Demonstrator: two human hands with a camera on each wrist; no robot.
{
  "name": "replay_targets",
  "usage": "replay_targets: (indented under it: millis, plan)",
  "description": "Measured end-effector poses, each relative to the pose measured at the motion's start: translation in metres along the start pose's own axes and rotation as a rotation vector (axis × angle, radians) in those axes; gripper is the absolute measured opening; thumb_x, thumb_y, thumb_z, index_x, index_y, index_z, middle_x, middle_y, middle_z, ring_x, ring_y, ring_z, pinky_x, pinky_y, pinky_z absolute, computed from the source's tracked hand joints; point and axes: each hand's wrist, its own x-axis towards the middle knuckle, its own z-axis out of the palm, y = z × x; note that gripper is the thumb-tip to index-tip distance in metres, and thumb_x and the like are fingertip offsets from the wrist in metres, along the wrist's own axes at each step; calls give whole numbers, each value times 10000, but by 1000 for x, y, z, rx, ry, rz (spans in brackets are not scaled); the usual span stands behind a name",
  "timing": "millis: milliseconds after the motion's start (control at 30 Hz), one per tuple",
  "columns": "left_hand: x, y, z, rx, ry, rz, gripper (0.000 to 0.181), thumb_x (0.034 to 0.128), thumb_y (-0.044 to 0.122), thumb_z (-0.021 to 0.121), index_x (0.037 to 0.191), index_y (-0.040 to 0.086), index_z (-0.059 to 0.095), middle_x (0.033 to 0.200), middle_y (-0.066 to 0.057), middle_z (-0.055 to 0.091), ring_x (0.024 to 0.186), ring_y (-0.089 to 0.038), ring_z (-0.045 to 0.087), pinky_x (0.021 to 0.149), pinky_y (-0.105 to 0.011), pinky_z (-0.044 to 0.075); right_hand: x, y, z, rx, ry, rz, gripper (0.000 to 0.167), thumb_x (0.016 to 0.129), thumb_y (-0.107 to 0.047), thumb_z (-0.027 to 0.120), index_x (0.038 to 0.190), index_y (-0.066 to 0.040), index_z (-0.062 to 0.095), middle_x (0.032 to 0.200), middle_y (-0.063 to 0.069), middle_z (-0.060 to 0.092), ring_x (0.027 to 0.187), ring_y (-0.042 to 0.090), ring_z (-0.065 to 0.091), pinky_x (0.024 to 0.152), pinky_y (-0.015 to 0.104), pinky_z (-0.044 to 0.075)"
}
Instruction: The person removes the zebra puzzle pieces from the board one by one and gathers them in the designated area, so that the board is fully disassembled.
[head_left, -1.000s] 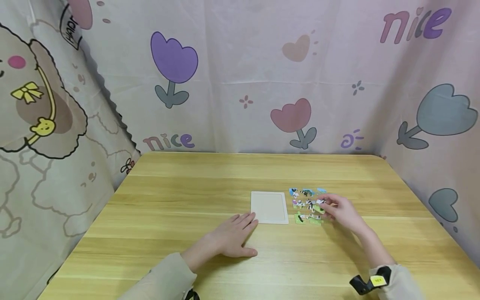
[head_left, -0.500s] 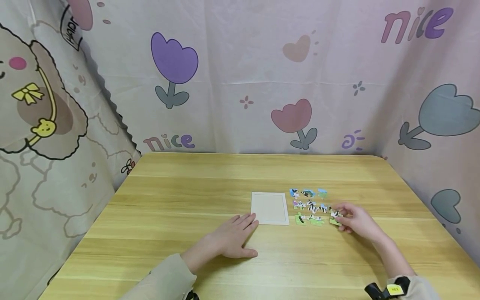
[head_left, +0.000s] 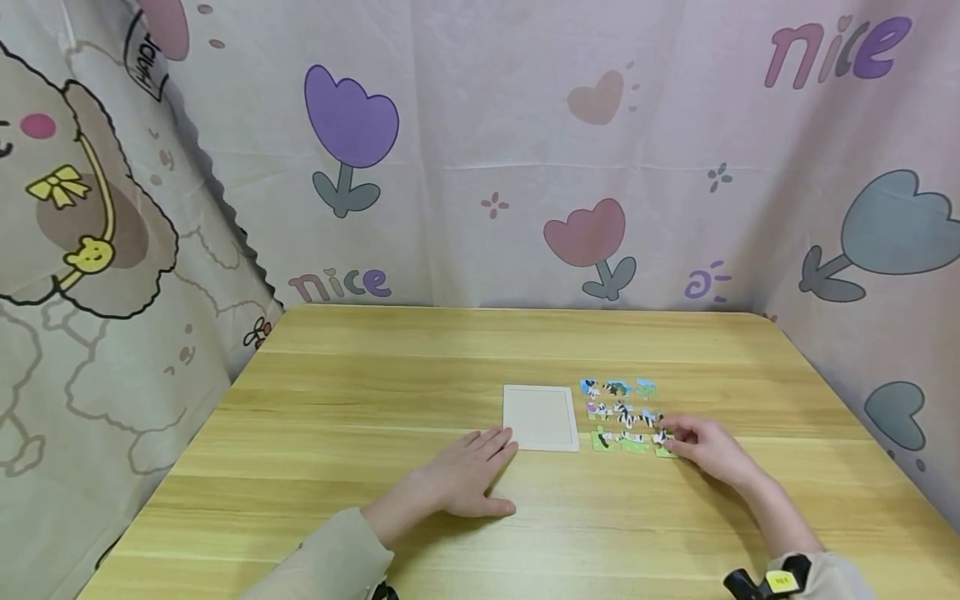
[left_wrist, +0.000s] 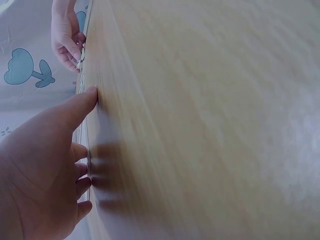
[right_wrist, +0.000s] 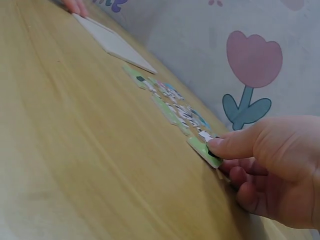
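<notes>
My right hand pinches a green puzzle piece with a black-and-white figure on it, thumb on top and the other fingers curled behind. This piece is at the right end of the nearest row. Beside it, several loose puzzle pieces with zebra-like stripes, blue and green lie in rows. My left hand rests palm down on the table, fingers straight, fingertips at the near left corner of a white puzzle tray. The tray has a raised rim and holds no pieces.
The wooden table reaches back to a printed cloth hanging behind it. More cloth hangs at the left side. A black strap with a yellow label is round the right sleeve.
My right hand has drawn the puzzle piece rightward out of the middle row, then brought it nearer, to the end of the closest row. The left hand has stayed in place.
</notes>
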Motion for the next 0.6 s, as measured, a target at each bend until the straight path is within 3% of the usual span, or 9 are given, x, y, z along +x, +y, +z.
replay_targets:
  millis: [267, 600]
  plan:
    - [0, -1, -1, -8, -1, -4, 830, 880, 644, 394, 1483, 102, 217, 1541, -87, 127, 1405, -217, 112, 1127, -378, 163, 0, -5, 7, -77, 97, 8, 239, 814, -95, 698, 1026, 7, 657, 896, 38, 605, 832, 178, 553, 702, 266, 497]
    - [-1, 0, 3, 7, 22, 16, 841, 881, 651, 372, 1482, 85, 208, 1537, -109, 127, 1402, -230, 122, 1126, -384, 158, -4, -2, 4, -43, 108, 34, 199, 869, -105, 634, 1028, 15, 632, 889, 42, 615, 779, 147, 547, 638, 245, 473]
